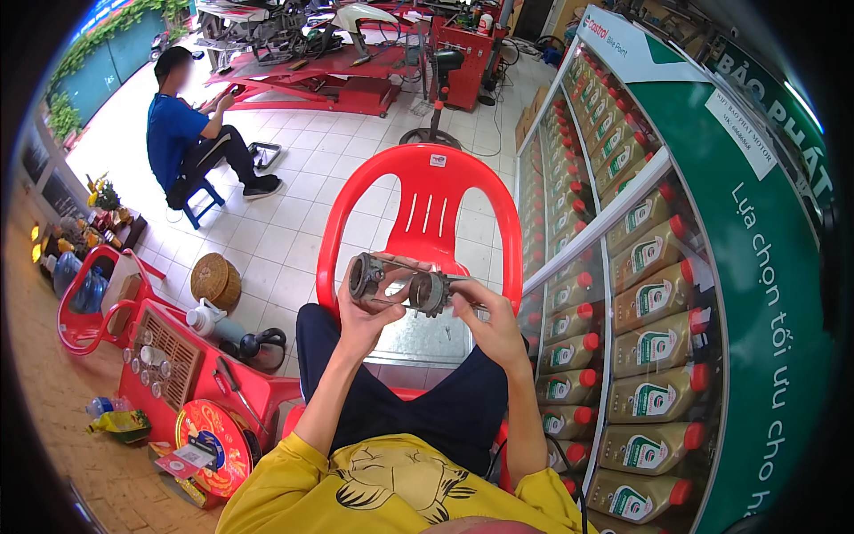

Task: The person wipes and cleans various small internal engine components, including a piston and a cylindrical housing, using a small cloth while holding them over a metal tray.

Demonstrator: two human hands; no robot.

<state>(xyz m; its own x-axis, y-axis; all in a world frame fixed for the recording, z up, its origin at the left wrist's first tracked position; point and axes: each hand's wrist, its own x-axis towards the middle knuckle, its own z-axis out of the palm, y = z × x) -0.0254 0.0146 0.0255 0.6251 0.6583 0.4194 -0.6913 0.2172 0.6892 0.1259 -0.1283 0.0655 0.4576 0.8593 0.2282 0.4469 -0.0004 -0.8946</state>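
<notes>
Both my hands hold a greasy metal mechanical assembly (428,292) above a red plastic chair (427,200). It has two round, ring-like ends joined by thin rods. My left hand (363,320) grips the left ring, with fingers behind it and the thumb below. My right hand (490,320) has its fingertips at the right end, by the rods; its exact contact there is partly hidden. Under the assembly, a shiny metal tray (427,340) lies on the chair's seat, with a small item on it.
At left, a red table (150,374) carries small glasses, a screwdriver (230,375) and a round red tin (213,447). Thermos flasks and a wicker basket (215,280) stand nearby. A glass-fronted cabinet of oil bottles (647,294) lines the right. Another person (177,133) sits farther off.
</notes>
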